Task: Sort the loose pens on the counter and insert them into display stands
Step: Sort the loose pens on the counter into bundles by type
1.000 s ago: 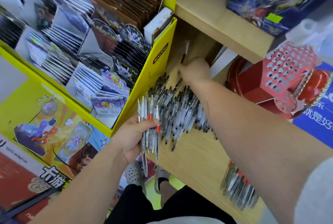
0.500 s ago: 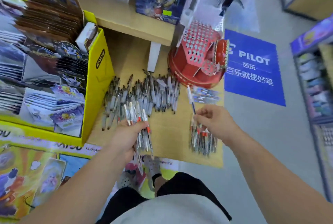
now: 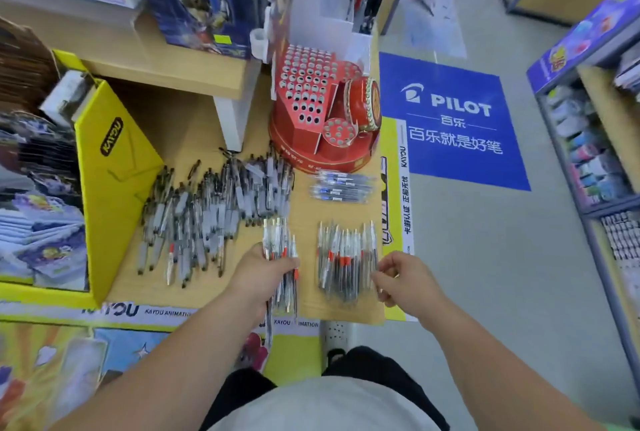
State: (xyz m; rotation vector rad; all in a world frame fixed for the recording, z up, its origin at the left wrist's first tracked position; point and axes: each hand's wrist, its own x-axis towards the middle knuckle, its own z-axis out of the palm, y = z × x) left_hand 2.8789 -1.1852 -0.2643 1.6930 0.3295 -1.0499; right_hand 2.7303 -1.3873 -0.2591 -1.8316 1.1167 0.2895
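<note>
The wooden counter (image 3: 194, 125) fills the middle of the frame, with a shelf of boxed goods above it along the top. At the left edge stands a big yellow card display box (image 3: 114, 167), its compartments full of card packs. On the grey floor at the right lies a blue PILOT floor sticker (image 3: 450, 119).

Upper centre, at the back of the counter, sits the red display stand (image 3: 311, 101) (its sloped face is covered in round holes, and none that can be seen holds a pen). Below and left of it, a wide pile of loose pens (image 3: 214, 209) spreads across the counter, mostly clear barrels with dark ends. Right of the pile and just below the stand, a small group of blue pens (image 3: 341, 186) lies crosswise. Lower still, a row of red-banded pens (image 3: 346, 264) lies side by side near the counter's front edge.

The left hand (image 3: 259, 278), lower centre, clenches a bundle of pens (image 3: 280, 250) with red bands, just left of that row. The right hand (image 3: 401, 278) has its fingers curled at the row's right edge; whether they pinch a pen cannot be told.
</note>
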